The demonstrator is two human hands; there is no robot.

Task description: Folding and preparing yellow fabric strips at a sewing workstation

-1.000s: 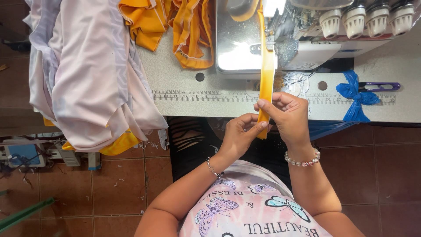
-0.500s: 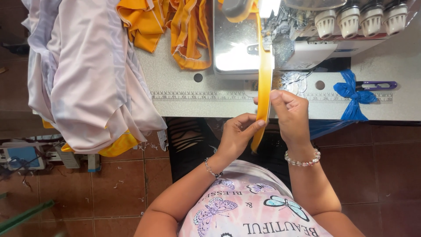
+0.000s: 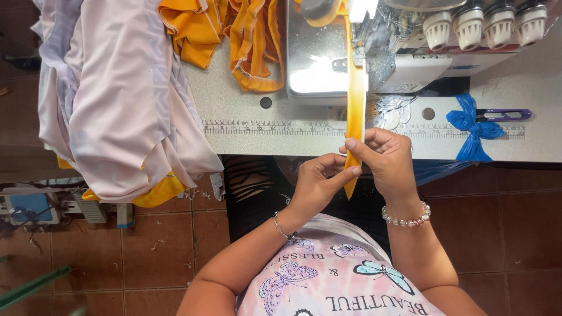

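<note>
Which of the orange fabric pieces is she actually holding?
The narrow orange strip running from the sewing machine into both hands; the crumpled orange pieces lie untouched farther left.

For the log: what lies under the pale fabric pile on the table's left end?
Under the pale fabric pile, an orange cloth sticks out at the lower edge, hanging off the table. How far it runs beneath, and anything else there, is covered.

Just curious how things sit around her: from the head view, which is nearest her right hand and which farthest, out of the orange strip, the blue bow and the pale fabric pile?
From the right hand:
1. Orange strip, pinched in it.
2. Blue bow, to its right on the table.
3. Pale fabric pile, far left.
</note>
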